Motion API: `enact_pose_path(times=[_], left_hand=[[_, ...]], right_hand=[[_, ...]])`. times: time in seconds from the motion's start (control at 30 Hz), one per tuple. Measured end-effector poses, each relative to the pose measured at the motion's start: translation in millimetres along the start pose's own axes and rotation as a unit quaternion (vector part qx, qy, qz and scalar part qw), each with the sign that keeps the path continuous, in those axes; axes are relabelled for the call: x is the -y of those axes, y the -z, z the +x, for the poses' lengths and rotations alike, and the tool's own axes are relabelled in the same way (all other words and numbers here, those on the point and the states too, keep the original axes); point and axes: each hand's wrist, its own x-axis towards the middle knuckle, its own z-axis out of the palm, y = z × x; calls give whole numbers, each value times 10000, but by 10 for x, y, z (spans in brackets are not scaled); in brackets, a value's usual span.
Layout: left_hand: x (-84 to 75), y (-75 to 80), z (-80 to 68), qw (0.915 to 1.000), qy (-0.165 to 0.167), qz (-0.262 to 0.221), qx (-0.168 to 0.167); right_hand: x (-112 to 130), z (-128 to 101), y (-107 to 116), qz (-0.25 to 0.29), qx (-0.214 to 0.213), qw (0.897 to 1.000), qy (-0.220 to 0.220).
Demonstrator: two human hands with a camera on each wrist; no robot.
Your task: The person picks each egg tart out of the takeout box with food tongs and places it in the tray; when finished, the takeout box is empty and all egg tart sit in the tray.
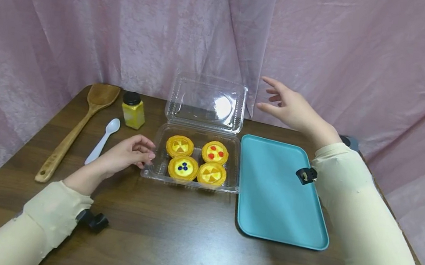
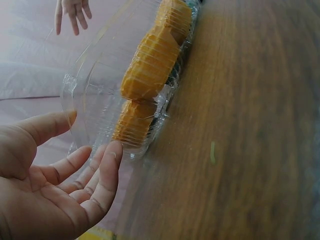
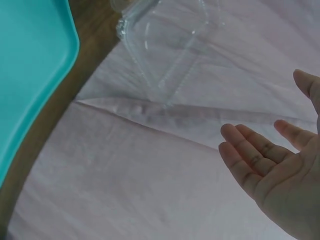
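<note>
A clear plastic clamshell container (image 1: pixel 156 167) stands with its lid (image 1: pixel 200 104) raised at the back. Inside sit several egg tarts: one with blueberries (image 1: pixel 183 168), one with red fruit pieces (image 1: pixel 216 152), and others with yellow-orange wedges (image 1: pixel 212 174). My left hand (image 1: pixel 128 155) is at the container's left side, its fingers loosely bent; in the left wrist view the thumb and fingertips (image 2: pixel 114 152) lie close by the rim, and whether they touch it is unclear. My right hand (image 1: pixel 289 106) hovers in the air to the right of the lid, fingers spread and holding nothing.
A turquoise tray (image 1: pixel 281 189) lies just right of the container. To the left are a wooden spatula (image 1: pixel 73 133), a white spoon (image 1: pixel 104 140) and a yellow jar with a black lid (image 1: pixel 133 111). A pink curtain (image 1: pixel 161 33) hangs behind the table.
</note>
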Motion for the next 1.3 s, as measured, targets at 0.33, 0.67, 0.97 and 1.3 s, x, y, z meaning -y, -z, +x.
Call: enact_pose_path(times=[0.33, 0.67, 0.97, 1.3], left_hand=[[4, 5, -8, 10000, -22, -3, -5], [13, 8, -5, 10000, -57, -59, 1], [1, -1, 10, 9999, -70, -71, -15], [-6, -4, 18, 10000, -89, -27, -19]], right_hand=[[62, -276, 131, -681, -5, 9967, 442], [79, -570, 329, -1277, 6, 9903, 546], [-45, -842, 377, -1499, 124, 9876, 443], [-316, -1162, 365, -1396, 28, 9901, 170]])
